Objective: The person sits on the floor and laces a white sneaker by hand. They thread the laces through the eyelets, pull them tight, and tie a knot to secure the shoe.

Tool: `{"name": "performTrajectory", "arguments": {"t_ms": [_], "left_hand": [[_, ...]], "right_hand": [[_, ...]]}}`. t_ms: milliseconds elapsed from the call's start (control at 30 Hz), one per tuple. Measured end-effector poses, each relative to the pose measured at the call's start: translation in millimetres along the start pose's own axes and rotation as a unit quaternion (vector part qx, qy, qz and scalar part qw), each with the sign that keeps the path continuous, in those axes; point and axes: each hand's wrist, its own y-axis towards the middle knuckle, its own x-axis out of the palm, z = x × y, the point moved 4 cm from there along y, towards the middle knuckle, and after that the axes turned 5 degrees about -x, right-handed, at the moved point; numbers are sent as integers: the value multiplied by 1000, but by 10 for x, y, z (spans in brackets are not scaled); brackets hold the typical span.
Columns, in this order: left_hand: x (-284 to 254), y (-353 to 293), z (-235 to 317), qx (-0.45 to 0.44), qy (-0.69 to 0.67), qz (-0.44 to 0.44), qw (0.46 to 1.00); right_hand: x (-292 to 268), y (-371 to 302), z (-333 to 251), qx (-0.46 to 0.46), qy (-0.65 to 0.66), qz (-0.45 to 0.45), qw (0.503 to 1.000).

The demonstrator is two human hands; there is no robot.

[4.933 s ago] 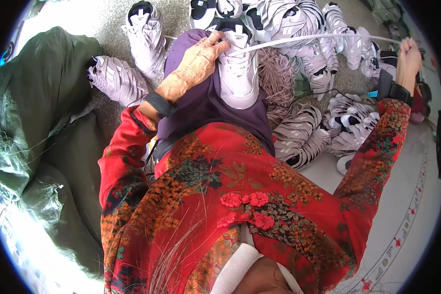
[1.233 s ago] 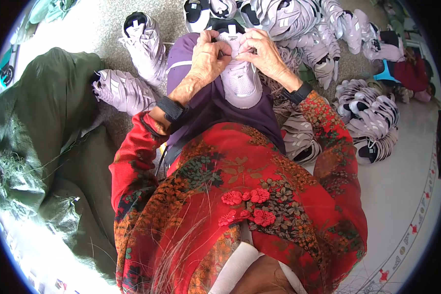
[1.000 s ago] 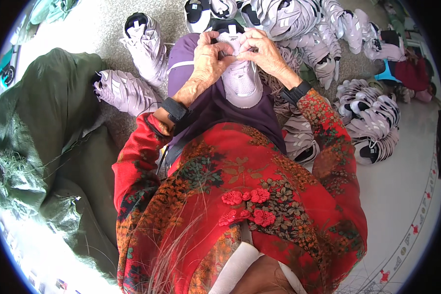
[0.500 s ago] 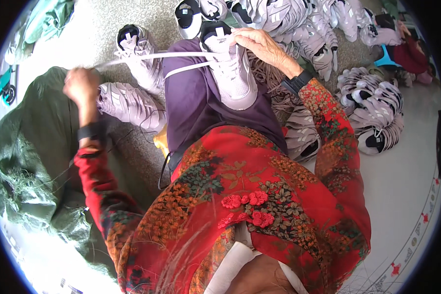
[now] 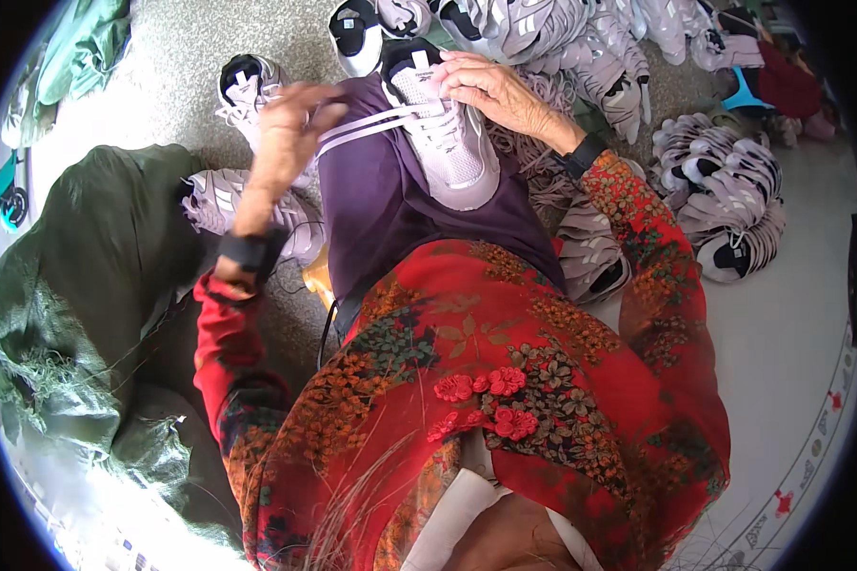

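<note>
A pale lilac sneaker with a black lining lies across my purple-trousered lap, toe toward me. My right hand grips it by the upper and the tongue edge, fingers bent over its right side. Two strands of a pale shoelace run leftward from its eyelets over my thigh. Close to the strands' left ends is my left hand, smeared by motion. Whether its fingers hold the lace I cannot make out. Behind that hand stands another lilac sneaker, partly covered by it.
Nested rows of lilac sneakers lie to the right, with a larger heap at the far side. More shoes sit left of my knee. A dark green sack bulges at the left. At the far right is a person's dark red sleeve.
My left hand has come in from the far left toward the sneaker. The upper lace strand, stretched long before, now ends near my thigh beside the other. My right hand stays at the shoe.
</note>
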Motion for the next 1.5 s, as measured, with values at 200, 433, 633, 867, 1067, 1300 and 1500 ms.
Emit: {"name": "performTrajectory", "arguments": {"t_ms": [200, 433, 633, 867, 1067, 1300, 1500], "left_hand": [[427, 108, 221, -5, 83, -51, 995], [354, 108, 177, -20, 76, -85, 993], [255, -19, 114, -57, 95, -101, 989], [277, 79, 92, -72, 3, -45, 996], [323, 32, 80, -80, -54, -33, 995], [343, -45, -6, -92, -33, -21, 995], [236, 101, 313, 20, 53, 114, 992]], "right_hand": [[8, -23, -30, 14, -1, 8, 1000], [45, -13, -14, -17, -35, 20, 999], [52, -16, -3, -5, -32, 23, 999], [57, 151, -504, -33, -148, 92, 984], [670, 286, -708, -39, -334, -19, 942], [-159, 387, -436, 160, 386, 135, 898], [-1850, -80, 470, 43, 682, 262, 681]]}}
